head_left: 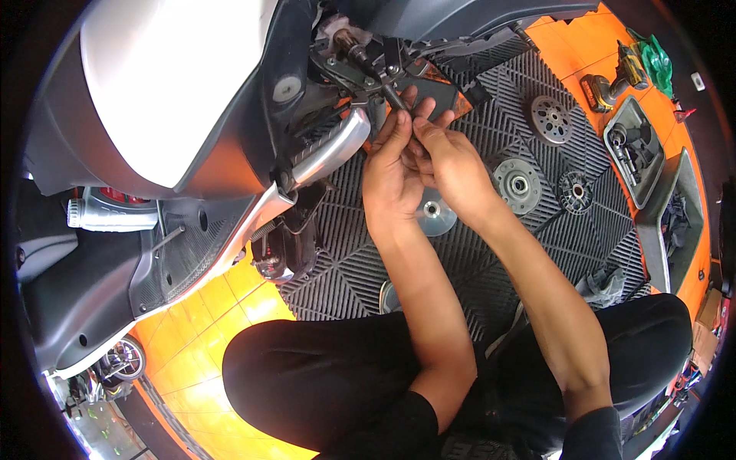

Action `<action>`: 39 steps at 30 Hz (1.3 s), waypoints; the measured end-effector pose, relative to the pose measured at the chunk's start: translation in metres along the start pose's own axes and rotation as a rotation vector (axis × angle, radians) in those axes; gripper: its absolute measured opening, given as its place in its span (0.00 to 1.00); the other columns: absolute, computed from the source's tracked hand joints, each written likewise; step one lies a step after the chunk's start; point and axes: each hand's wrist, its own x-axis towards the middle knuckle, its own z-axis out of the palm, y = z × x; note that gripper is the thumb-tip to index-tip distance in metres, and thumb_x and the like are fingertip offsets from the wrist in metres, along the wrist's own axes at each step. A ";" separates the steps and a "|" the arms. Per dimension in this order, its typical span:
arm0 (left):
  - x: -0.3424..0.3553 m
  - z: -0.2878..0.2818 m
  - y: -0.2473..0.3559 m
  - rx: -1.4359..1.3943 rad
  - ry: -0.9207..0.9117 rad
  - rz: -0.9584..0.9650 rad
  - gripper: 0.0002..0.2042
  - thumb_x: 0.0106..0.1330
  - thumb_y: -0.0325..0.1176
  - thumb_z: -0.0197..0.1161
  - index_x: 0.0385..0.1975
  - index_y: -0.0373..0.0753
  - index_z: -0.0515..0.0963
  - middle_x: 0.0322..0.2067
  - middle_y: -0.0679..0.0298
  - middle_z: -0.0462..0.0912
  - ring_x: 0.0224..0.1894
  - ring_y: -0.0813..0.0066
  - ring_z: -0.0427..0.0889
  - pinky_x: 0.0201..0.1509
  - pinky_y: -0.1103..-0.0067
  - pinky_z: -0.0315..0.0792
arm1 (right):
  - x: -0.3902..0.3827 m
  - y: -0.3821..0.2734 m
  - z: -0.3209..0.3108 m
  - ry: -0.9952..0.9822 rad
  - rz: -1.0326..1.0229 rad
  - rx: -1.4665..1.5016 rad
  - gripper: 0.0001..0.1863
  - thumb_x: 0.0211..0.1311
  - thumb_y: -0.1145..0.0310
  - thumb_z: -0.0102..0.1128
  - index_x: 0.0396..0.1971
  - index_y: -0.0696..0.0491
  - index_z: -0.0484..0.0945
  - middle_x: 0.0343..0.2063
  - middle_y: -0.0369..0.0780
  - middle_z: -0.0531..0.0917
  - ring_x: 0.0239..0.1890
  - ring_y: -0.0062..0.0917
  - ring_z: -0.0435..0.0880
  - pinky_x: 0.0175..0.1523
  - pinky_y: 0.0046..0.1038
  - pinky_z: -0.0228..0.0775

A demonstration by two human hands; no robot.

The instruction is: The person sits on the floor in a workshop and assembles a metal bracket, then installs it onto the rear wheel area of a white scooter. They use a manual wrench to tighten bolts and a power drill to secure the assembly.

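Pinching the dark rod (393, 96) near its tip, beside a silver bracket (335, 149), your L hand (389, 180) prob. steadies it for your R hand (460, 170), w/ fingers bunched, hold partly hidden. Round metal parts (552, 110) lie spread on the mat (345, 272), prob. for easy reach.

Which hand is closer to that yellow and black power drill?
The right. The right hand is left of the power drill and lower in the picture; the left hand is farther left, beyond the right one.
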 end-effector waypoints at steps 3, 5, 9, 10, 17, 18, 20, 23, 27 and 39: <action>-0.005 0.002 0.004 0.032 0.012 0.001 0.22 0.69 0.35 0.57 0.58 0.30 0.67 0.52 0.50 0.75 0.53 0.50 0.77 0.58 0.66 0.74 | -0.005 -0.012 0.003 0.041 0.087 -0.130 0.22 0.68 0.55 0.42 0.27 0.60 0.74 0.24 0.44 0.75 0.28 0.30 0.72 0.34 0.30 0.60; -0.005 0.004 0.006 0.043 0.019 -0.009 0.22 0.69 0.34 0.57 0.58 0.28 0.67 0.53 0.49 0.75 0.53 0.51 0.77 0.58 0.65 0.74 | -0.007 -0.017 0.005 0.071 0.146 -0.161 0.26 0.68 0.55 0.41 0.30 0.65 0.77 0.26 0.51 0.80 0.32 0.37 0.79 0.39 0.35 0.65; -0.003 0.007 0.004 0.052 0.064 -0.012 0.21 0.69 0.32 0.56 0.58 0.27 0.66 0.53 0.49 0.75 0.52 0.53 0.78 0.57 0.66 0.75 | -0.006 -0.011 0.002 0.063 0.145 -0.034 0.21 0.70 0.55 0.42 0.28 0.58 0.74 0.20 0.35 0.72 0.22 0.20 0.68 0.28 0.24 0.59; -0.003 0.007 0.003 0.057 0.083 -0.004 0.21 0.69 0.32 0.56 0.58 0.27 0.66 0.52 0.49 0.75 0.52 0.54 0.79 0.56 0.66 0.75 | -0.006 -0.012 0.002 0.049 0.146 -0.007 0.20 0.70 0.55 0.43 0.26 0.54 0.73 0.18 0.29 0.67 0.18 0.13 0.63 0.23 0.19 0.55; -0.007 0.009 0.012 0.345 0.094 0.014 0.21 0.71 0.38 0.55 0.60 0.33 0.68 0.48 0.54 0.78 0.48 0.63 0.78 0.53 0.70 0.70 | -0.005 -0.062 -0.014 -0.069 0.242 -0.606 0.25 0.67 0.53 0.45 0.30 0.62 0.79 0.19 0.47 0.80 0.25 0.38 0.83 0.36 0.35 0.71; -0.008 0.011 0.014 0.430 0.133 0.044 0.21 0.71 0.38 0.55 0.59 0.33 0.69 0.46 0.54 0.81 0.44 0.67 0.80 0.49 0.74 0.72 | -0.003 -0.064 -0.016 -0.054 0.196 -0.630 0.25 0.67 0.53 0.45 0.30 0.62 0.79 0.19 0.47 0.80 0.26 0.38 0.83 0.37 0.36 0.71; -0.010 0.021 0.014 0.576 0.205 0.047 0.20 0.71 0.39 0.55 0.57 0.33 0.71 0.42 0.57 0.83 0.35 0.75 0.79 0.43 0.78 0.68 | 0.002 -0.062 -0.032 -0.014 0.110 -0.678 0.25 0.66 0.53 0.46 0.31 0.63 0.79 0.20 0.47 0.81 0.26 0.37 0.83 0.40 0.36 0.72; -0.012 0.031 0.015 0.655 0.218 -0.018 0.20 0.72 0.40 0.54 0.57 0.33 0.71 0.40 0.59 0.84 0.32 0.80 0.78 0.35 0.84 0.66 | 0.001 -0.064 -0.044 0.068 0.008 -0.806 0.22 0.66 0.55 0.51 0.36 0.64 0.78 0.22 0.43 0.82 0.23 0.24 0.79 0.33 0.28 0.72; -0.014 0.026 0.013 0.384 0.171 0.002 0.22 0.73 0.39 0.52 0.60 0.31 0.67 0.44 0.55 0.83 0.29 0.79 0.77 0.35 0.84 0.68 | -0.021 -0.092 -0.024 0.053 0.011 -1.235 0.21 0.63 0.56 0.53 0.38 0.63 0.78 0.27 0.51 0.83 0.32 0.41 0.84 0.41 0.38 0.75; -0.013 0.025 0.001 0.173 0.217 0.069 0.21 0.68 0.38 0.59 0.57 0.34 0.71 0.39 0.57 0.83 0.29 0.83 0.76 0.29 0.87 0.68 | -0.067 -0.154 0.018 -0.277 -0.085 -1.318 0.18 0.59 0.63 0.54 0.40 0.63 0.74 0.29 0.53 0.83 0.35 0.49 0.82 0.44 0.44 0.73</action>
